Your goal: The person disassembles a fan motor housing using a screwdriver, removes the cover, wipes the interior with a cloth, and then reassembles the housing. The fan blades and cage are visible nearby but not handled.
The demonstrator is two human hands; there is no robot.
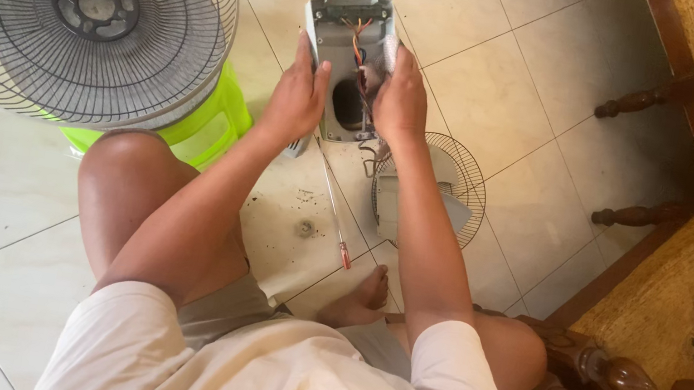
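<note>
Observed: grey plastic casing (345, 34) of a fan, back open, held off the tiled floor (513, 64) in front of the knees, open side facing up towards the camera.

Left hand (294, 105): grip closed around the casing's left edge, thumb on the rim. Right hand (399, 102): grip closed on the right edge, fingers curled over the side wall; cannot tell whether any fingertip touches the wires (360, 55). Orange, red and dark leads running down the middle of the cavity towards a dark round opening.

Also noted: thin screwdriver (333, 211) flat on the floor, just below the casing, red tip near the bare foot (358, 302). Large fan guard (81, 9) resting on a green stool (211, 124) to the left. Smaller wire guard (459, 180) on the floor under the right forearm. Dark specks on the tile by the screwdriver, too small to identify. Carved wooden chair (682, 98) at right.

Judgement on handling: best supported at both edges as now, cavity level, so nothing loose drops out. Advisable to hold thumbs on the rim and off the leads; no tugging at the bundle. Worth freeing one hand only with the casing braced against a knee or set down. Screwdriver within easy reach but close to the foot; risk of rolling or being kicked.
</note>
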